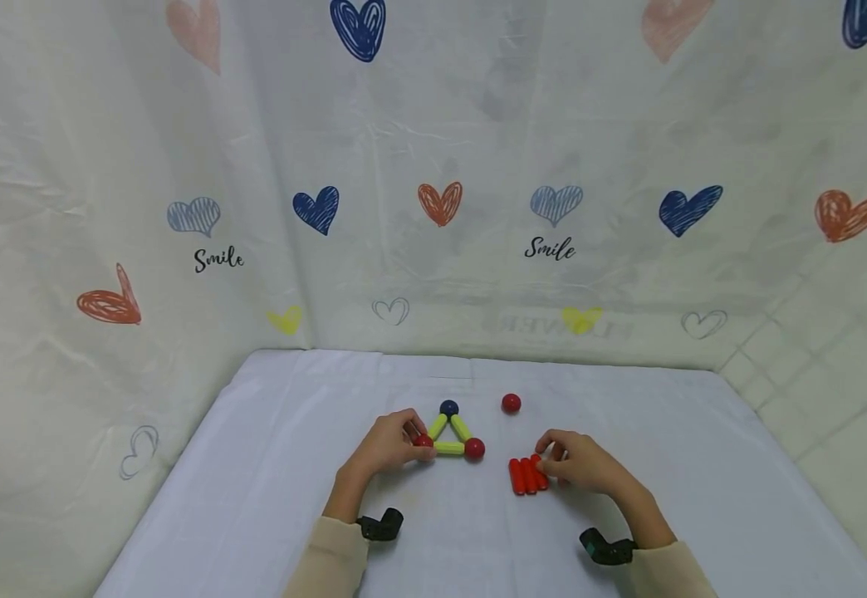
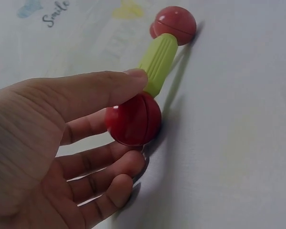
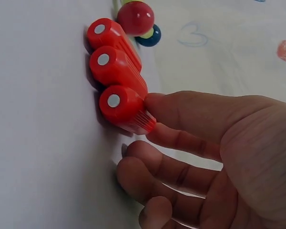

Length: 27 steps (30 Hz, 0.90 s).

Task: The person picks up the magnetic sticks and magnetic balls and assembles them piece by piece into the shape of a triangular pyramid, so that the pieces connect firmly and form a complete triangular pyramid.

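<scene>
A triangle of yellow-green rods (image 1: 449,448) and balls lies on the table, with a dark blue ball (image 1: 448,408) at its far corner. My left hand (image 1: 390,442) pinches the red ball (image 2: 134,119) at its left corner between thumb and fingers. Another red ball (image 1: 474,449) forms the right corner. To the right, three red rods (image 1: 517,477) with pale round end discs lie side by side. My right hand (image 1: 585,463) pinches the rightmost red rod (image 3: 125,109) with thumb and forefinger, its other fingers loosely bent beside it.
A loose red ball (image 1: 511,404) lies beyond the rods. White cloth (image 1: 291,415) covers the table. Behind it hangs a pale curtain (image 1: 478,274) printed with hearts. Dark wrist cameras (image 1: 382,525) are worn on both arms.
</scene>
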Each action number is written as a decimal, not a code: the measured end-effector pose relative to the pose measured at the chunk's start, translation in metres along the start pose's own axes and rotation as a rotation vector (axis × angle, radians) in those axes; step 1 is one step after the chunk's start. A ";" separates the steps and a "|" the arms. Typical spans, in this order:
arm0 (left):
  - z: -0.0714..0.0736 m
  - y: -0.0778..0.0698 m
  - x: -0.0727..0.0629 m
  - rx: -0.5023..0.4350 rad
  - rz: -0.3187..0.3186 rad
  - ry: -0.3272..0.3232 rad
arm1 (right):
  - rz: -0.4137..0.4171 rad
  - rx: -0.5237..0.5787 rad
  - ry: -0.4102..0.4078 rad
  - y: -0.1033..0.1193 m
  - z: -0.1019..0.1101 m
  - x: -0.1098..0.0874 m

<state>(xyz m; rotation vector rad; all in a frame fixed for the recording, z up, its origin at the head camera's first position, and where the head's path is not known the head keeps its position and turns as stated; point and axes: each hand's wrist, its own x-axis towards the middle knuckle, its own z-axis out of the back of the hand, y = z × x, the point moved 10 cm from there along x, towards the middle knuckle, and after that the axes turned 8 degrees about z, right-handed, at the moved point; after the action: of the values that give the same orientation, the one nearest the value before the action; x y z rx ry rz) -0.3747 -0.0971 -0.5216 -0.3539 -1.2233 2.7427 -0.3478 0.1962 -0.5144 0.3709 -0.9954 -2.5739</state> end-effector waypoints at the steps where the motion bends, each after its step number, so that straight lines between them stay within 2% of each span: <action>1: 0.000 0.000 0.000 -0.003 -0.002 0.005 | -0.004 0.001 0.001 0.000 -0.001 0.000; 5: 0.000 0.002 0.000 -0.005 -0.009 0.018 | -0.040 0.020 -0.006 0.000 -0.003 0.002; 12: -0.002 0.004 0.003 -0.029 -0.006 0.032 | -0.095 -0.018 -0.063 -0.008 0.004 0.000; 17: -0.004 0.003 0.003 -0.034 -0.003 0.037 | -0.093 -0.018 -0.079 -0.014 0.009 0.001; 27: -0.006 -0.002 0.001 -0.024 -0.009 0.042 | -0.075 -0.013 -0.063 -0.009 0.007 0.002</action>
<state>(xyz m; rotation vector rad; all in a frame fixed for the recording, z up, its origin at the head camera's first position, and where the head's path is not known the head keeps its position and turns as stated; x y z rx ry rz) -0.3743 -0.0911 -0.5245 -0.4054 -1.2455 2.7008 -0.3539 0.2055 -0.5160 0.3313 -1.0042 -2.6735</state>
